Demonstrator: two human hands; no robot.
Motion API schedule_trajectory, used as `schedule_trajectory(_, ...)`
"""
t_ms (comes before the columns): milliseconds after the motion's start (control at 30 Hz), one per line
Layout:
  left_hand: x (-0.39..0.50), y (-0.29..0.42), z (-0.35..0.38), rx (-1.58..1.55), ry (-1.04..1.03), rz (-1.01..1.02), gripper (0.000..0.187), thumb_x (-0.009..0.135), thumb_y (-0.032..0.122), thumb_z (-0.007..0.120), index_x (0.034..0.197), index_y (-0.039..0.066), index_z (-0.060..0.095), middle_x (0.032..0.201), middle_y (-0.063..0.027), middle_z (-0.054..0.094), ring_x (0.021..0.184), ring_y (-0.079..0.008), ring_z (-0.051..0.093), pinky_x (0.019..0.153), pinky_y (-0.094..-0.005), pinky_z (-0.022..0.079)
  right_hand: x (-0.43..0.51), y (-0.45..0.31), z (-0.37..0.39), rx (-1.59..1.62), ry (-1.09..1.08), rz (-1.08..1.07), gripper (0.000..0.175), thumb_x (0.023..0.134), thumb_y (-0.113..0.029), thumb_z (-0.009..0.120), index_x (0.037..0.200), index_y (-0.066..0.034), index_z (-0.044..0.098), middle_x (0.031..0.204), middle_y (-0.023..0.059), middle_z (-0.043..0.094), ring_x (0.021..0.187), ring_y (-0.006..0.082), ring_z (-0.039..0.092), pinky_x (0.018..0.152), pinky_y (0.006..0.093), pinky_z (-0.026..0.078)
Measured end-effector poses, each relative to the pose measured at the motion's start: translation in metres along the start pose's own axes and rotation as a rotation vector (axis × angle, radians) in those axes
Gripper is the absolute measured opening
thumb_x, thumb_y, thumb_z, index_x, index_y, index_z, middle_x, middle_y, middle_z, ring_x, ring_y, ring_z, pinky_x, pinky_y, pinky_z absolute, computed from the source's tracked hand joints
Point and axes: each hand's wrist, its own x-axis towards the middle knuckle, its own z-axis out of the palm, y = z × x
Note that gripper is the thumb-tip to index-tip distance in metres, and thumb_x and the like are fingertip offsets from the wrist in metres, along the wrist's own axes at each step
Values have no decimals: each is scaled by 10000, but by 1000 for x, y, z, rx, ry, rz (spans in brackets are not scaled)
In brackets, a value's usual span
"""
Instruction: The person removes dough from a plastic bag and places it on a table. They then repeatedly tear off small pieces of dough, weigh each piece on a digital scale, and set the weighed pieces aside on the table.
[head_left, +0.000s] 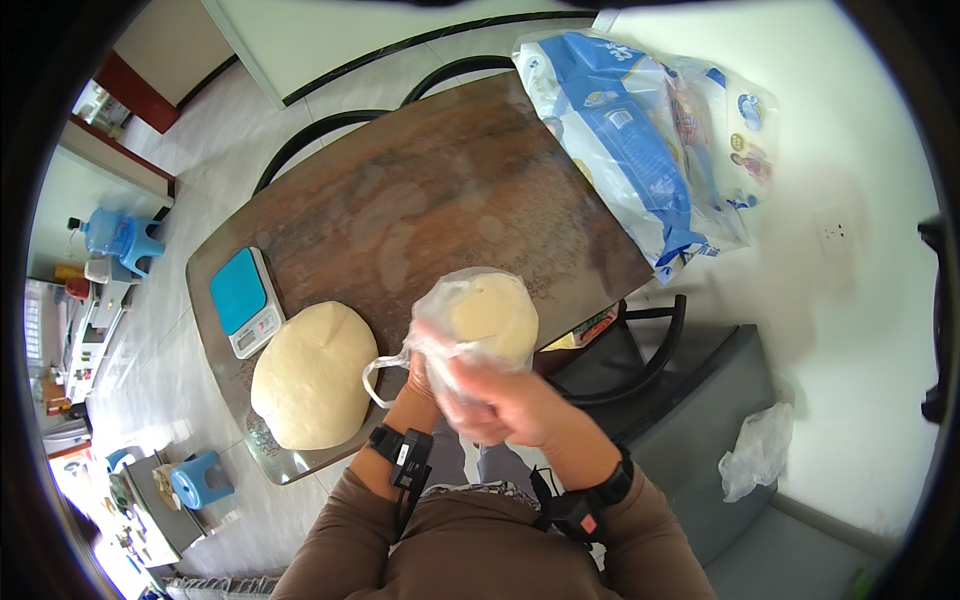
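A ball of dough (495, 311) sits inside a clear plastic bag (436, 307) at the table's near edge. The bag's mouth is gathered between my hands, and one handle loop hangs out to the left. My left hand (421, 367) grips the bag's neck, partly hidden behind the plastic. My right hand (487, 397), blurred, is closed on the bag's gathered end just below the dough. Left of my hands, a large bare mass of dough (315, 379) rests on the brown table (390, 210). Beside it lies a white kitchen scale (270, 304) with a blue top.
A large blue and white printed plastic package (637, 150) lies over the table's right edge against the wall. Black-framed chairs (322, 124) stand at the far side and one at the near right. A grey sofa (697, 405) with a crumpled clear bag (757, 450) is at the right.
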Motion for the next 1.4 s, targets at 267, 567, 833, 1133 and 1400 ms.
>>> schedule_trajectory(267,-5,-26,28,44,70,-324,625,710,153,656,1266,-74,480,1209,-226,578,1087,-370,583,993,-488,433,-105,-68,-112,147,836,-516,472,990,-191,434,1440,-165,292,741,19,536,484,53,358,394,182,295)
schedule_trajectory(567,-7,-123,81,261,86,-479,648,777,281,581,1335,-14,434,1306,-204,514,1179,-372,519,1016,-507,405,-281,-20,-133,-1065,1093,-229,301,848,-279,684,1006,-22,672,819,-49,614,699,38,522,623,200,430)
schedule_trajectory(833,-19,-176,71,563,130,-1127,659,727,234,557,1315,-41,441,1274,-207,536,1146,-343,545,974,-447,445,-423,-73,-189,-1037,2098,-1112,288,865,-289,645,860,-5,692,722,61,659,670,152,571,676,298,466)
schedule_trajectory(1133,-12,-147,88,460,240,-632,687,685,217,546,1305,-62,444,1250,-219,552,1110,-348,565,958,-448,455,-635,75,-228,-859,2717,320,414,888,-301,496,1154,4,585,1104,221,604,1043,390,571,899,448,455)
schedule_trajectory(1400,-4,-102,69,504,383,-139,652,729,272,567,1302,-21,459,1239,-190,563,1109,-334,566,954,-482,457,-627,65,-194,-1673,2643,431,433,965,-337,464,1263,-29,530,1300,172,515,1190,337,478,1019,418,373)
